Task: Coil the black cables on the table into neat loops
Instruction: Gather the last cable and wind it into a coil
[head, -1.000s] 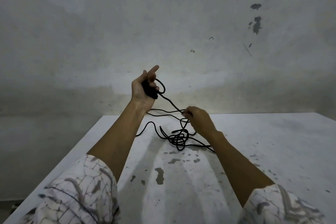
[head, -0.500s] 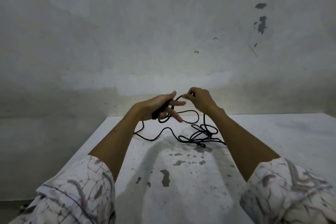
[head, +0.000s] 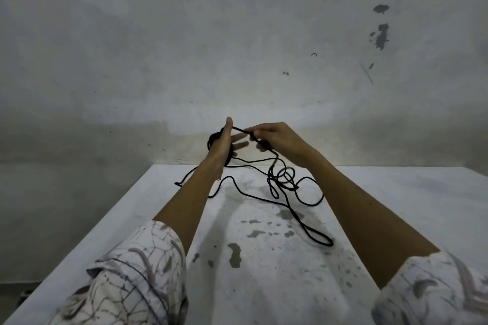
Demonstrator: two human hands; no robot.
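Left hand (head: 223, 145): raised above far edge of the surface, thumb up, fingers (head: 239, 145) straight and spread toward the right; a wound bundle of black cable (head: 284, 187) sits round the palm/back of hand. Hand itself not clenched, cable loops wrap it.
Right hand (head: 274, 138): level w/ left, just beside it, fingers curled, pinching a taut strand that runs from left thumb area across to it.
Cable, held part: short straight run btwn the two hands, then drops from right hand down to the surface.
Cable, loose part: tangled heap of small loops on the surface below right hand; one long narrow loop trails toward the viewer, ending near right forearm; another strand arcs left, passes behind left forearm, free end lies near left edge.
Surface (head: 409, 206): white, stained, chipped paint patches in the middle.
Sleeves (head: 137, 277): white w/ grey crackle pattern, pushed up on both arms.
Wall (head: 237, 34): pale, scuffed, dark chips upper right.
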